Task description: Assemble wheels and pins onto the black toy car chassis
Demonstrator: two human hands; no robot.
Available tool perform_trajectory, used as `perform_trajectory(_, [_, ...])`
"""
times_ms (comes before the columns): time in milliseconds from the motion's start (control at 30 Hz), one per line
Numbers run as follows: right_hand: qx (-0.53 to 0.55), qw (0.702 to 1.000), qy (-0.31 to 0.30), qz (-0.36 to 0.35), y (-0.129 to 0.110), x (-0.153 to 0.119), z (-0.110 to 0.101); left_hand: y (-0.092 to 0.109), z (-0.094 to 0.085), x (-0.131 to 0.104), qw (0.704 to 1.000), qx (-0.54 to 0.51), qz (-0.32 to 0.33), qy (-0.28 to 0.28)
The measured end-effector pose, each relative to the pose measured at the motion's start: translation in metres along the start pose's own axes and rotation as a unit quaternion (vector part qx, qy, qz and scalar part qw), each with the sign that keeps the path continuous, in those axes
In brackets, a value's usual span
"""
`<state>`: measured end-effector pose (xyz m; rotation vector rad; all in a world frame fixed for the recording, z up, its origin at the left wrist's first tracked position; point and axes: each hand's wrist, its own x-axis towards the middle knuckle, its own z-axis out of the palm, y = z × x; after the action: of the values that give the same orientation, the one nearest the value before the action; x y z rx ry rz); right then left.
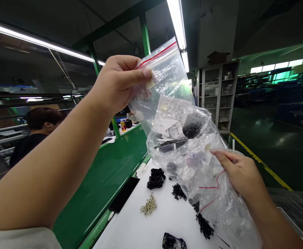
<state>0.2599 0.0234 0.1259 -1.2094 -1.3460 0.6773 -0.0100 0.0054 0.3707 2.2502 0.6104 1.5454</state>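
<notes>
My left hand (122,81) pinches the top of a clear zip bag (167,72) with a red seal line, holding it up above the white table. Printed paper slips (173,112) show inside or behind its plastic, with a dark item beside them. Below, a bundle of crumpled clear bags (192,166) spreads down to the right. My right hand (238,169) grips the right side of that bundle between thumb and fingers. Black toy-car-like parts (155,180) lie under the bags, near a heap of small beige pieces (148,205).
On the white table (130,226) are small black pieces (179,192), a black bundle (204,225) and another black car-like part (174,241). A dark flat object (124,194) lies at the left edge beside a green partition (89,193). A person (41,126) sits beyond it.
</notes>
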Motion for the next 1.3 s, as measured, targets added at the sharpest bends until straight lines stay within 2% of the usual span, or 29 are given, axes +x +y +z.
perform_trajectory(433, [-0.004,1.000,0.000,0.002,0.004,0.003,0.000,-0.003,-0.009,-0.005,0.995,-0.054,0.017,-0.082])
perform_trajectory(533, [0.004,1.000,0.001,0.006,0.004,0.004,0.000,0.000,-0.008,-0.006,0.997,-0.035,0.004,-0.071])
perform_trajectory(667, [0.028,0.999,-0.026,0.012,0.005,0.005,0.000,0.005,-0.005,-0.007,1.000,0.020,-0.007,-0.023])
perform_trajectory(800, [0.034,0.999,-0.032,0.002,0.005,0.006,0.001,0.006,-0.003,-0.007,0.999,0.029,-0.020,0.009])
perform_trajectory(1100, [0.039,0.998,-0.047,0.033,0.007,0.010,-0.002,0.003,-0.007,-0.007,0.998,0.047,-0.033,0.002])
perform_trajectory(1300, [0.044,0.998,-0.049,0.026,0.010,0.011,-0.002,0.000,-0.008,-0.005,0.998,0.045,-0.034,-0.004])
